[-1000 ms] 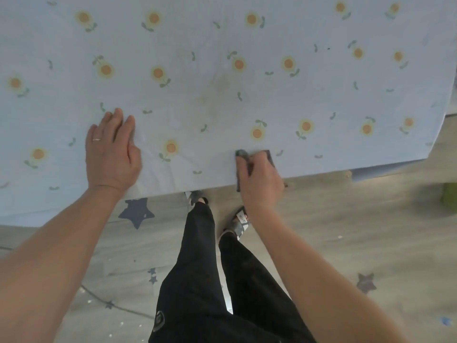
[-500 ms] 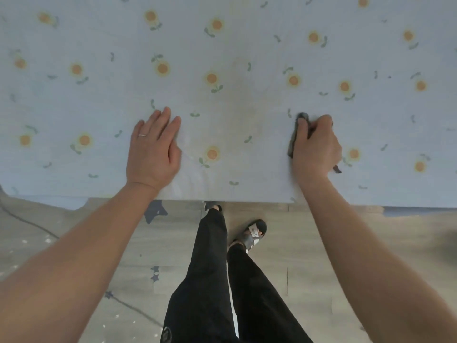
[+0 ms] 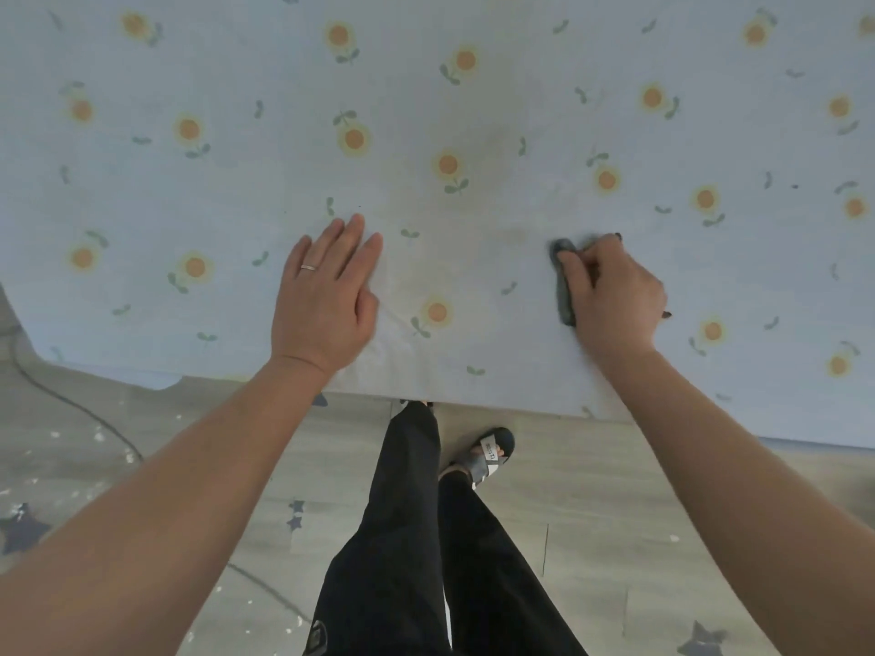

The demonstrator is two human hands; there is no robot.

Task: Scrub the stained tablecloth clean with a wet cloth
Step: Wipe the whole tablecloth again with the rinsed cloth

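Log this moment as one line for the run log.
left hand: flat on tablecloth | right hand: grips cloth on tablecloth | stain: faint, left of cloth

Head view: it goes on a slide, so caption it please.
Left hand flat on the flowered tablecloth, right hand gripping a grey cloth beside a faint brownish stain.

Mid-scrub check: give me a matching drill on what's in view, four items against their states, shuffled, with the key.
Items
1. left hand
2. right hand
3. cloth
4. stain

States
A. faint and brownish, on the tablecloth, left of the cloth
B. fingers straight, flat on the tablecloth
C. dark grey, bunched up
D. fingers curled round the cloth

Pairs: 1-B, 2-D, 3-C, 4-A
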